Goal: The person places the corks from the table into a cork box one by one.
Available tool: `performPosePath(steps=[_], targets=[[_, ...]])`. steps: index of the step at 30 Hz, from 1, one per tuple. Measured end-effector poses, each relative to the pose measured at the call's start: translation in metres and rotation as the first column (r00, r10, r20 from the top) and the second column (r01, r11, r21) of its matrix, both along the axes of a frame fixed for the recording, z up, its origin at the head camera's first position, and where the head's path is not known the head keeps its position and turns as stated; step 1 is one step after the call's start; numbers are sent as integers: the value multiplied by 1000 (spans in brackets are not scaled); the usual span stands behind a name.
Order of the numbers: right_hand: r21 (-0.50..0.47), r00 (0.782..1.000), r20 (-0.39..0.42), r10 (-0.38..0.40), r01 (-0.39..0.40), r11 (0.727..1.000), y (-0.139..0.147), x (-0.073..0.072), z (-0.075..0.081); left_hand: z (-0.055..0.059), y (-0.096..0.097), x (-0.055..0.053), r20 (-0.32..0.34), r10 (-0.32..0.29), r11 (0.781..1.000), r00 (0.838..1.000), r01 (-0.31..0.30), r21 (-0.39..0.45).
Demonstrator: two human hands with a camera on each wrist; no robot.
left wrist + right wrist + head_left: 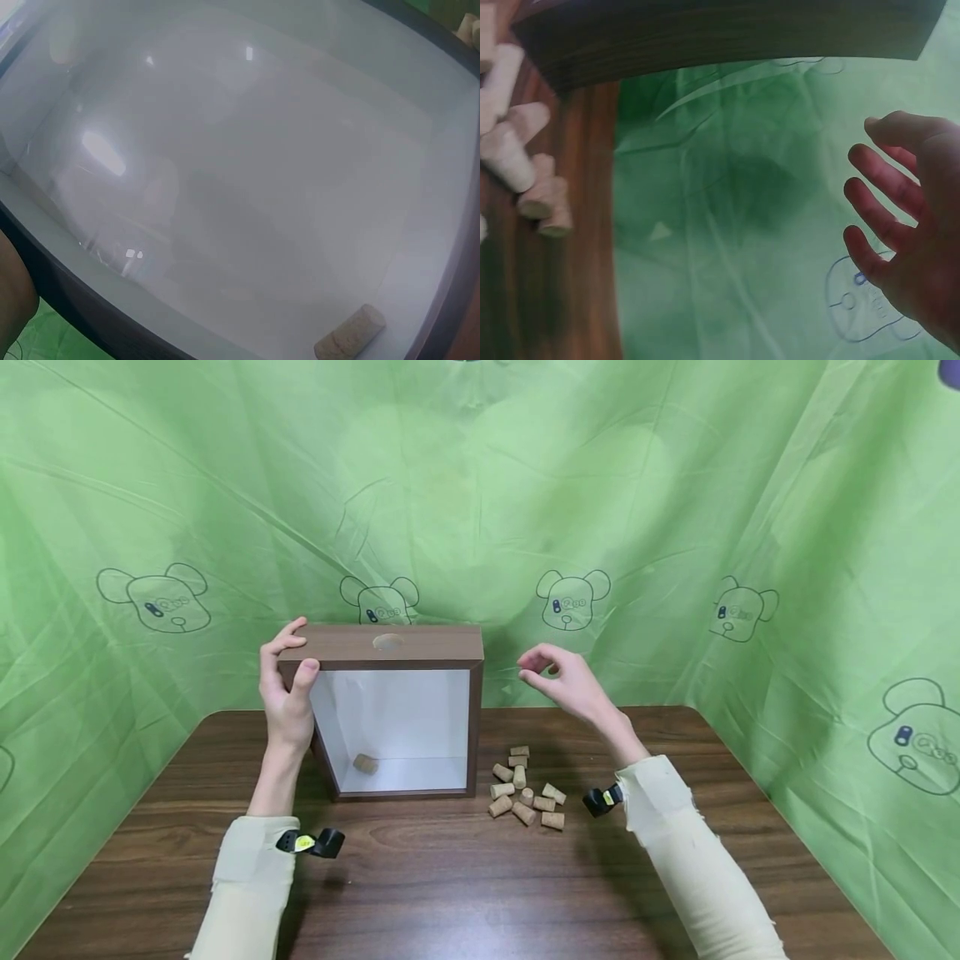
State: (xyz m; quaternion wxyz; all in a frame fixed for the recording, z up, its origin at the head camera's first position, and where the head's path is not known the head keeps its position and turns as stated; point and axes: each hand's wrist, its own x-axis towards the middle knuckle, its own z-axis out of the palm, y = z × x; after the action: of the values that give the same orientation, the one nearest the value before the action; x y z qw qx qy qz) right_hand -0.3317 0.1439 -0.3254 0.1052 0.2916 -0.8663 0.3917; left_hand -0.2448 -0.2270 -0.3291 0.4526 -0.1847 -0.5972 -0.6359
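A brown wooden shadow box (pixel 337 644) with a clear front and white inside stands upright on the table. A round hole (pixel 387 642) is cut in its top side. One cork (pixel 365 764) lies inside at the lower left; the left wrist view shows this cork (pixel 349 332) through the front. My left hand (pixel 288 702) grips the box's upper left corner, thumb at the front edge and fingers over the top. To the right of the box, my right hand (pixel 566 681) is in the air with loosely bent fingers, holding nothing; in the right wrist view its fingers (pixel 885 191) are spread apart.
Several loose corks (pixel 520 777) lie in a cluster on the dark wooden table (pixel 450 877), just right of the box. A green cloth (pixel 480 510) with bear drawings hangs behind and at both sides. Each wrist carries a small black camera (pixel 602 800).
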Motion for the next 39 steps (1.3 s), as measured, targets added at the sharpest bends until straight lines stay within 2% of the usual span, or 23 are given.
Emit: performPosePath(steps=[9, 16, 24, 30, 39], targets=[[31, 996, 89, -5, 2, 1000, 7, -2, -35, 0, 2, -1, -4, -12, 1000, 1000, 12, -5], [57, 995, 85, 44, -49, 997, 4, -2, -51, -1, 0, -2, -8, -2, 1000, 1000, 2, 2], [130, 987, 132, 95, -112, 985, 10, -5, -81, -1, 0, -1, -3, -12, 1000, 1000, 12, 5], [149, 979, 174, 102, -128, 980, 17, -7, -95, -1, 2, -1, -3, 4, 1000, 1000, -4, -12], [177, 964, 231, 132, -175, 968, 22, -10, -112, 0, 2, 0, -8, -4, 1000, 1000, 4, -7]])
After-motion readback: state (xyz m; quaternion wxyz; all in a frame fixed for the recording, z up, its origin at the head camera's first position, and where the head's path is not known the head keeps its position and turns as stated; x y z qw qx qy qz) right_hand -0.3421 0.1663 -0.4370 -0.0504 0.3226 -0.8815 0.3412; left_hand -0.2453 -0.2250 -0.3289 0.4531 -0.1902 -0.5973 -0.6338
